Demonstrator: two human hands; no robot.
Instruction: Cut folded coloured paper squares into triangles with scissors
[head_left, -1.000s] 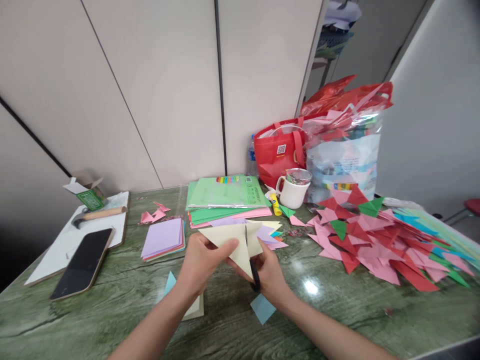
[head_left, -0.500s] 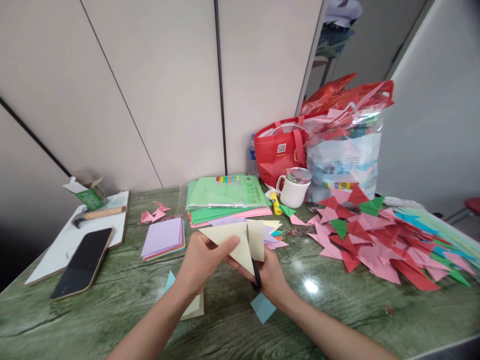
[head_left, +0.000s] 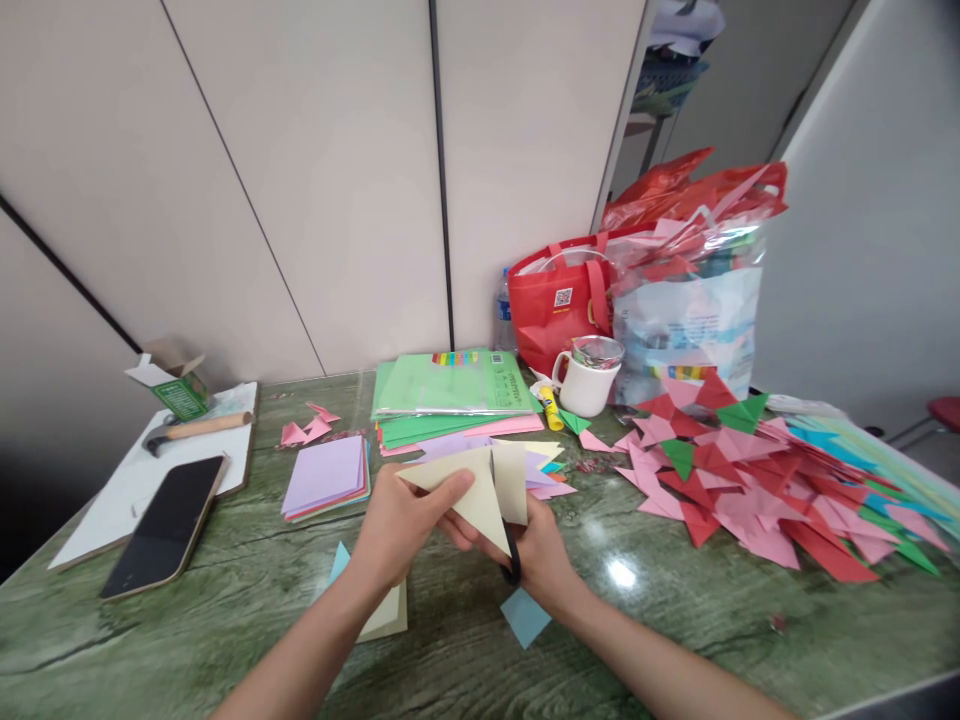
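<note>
Meanwhile the scissors have advanced up the cream paper (cut nearly through); left hand pinches it, right hand grips the handles.

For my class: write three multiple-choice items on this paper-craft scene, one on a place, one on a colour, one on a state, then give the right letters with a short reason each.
1. Where does the phone lie?
A. on the left side of the green table
B. inside the red bag
C. on the triangle pile

2. What colour is the paper being cut?
A. red
B. pale yellow
C. blue

3. What is the right hand doing?
A. lying flat on the table
B. lifting the white mug
C. working black-handled scissors

Answers:
1 A: it lies by the white board, far left.
2 B: the sheet in the left hand is cream-yellow.
3 C: its grip is round the scissor handle, and the blade stands in the sheet.
</note>
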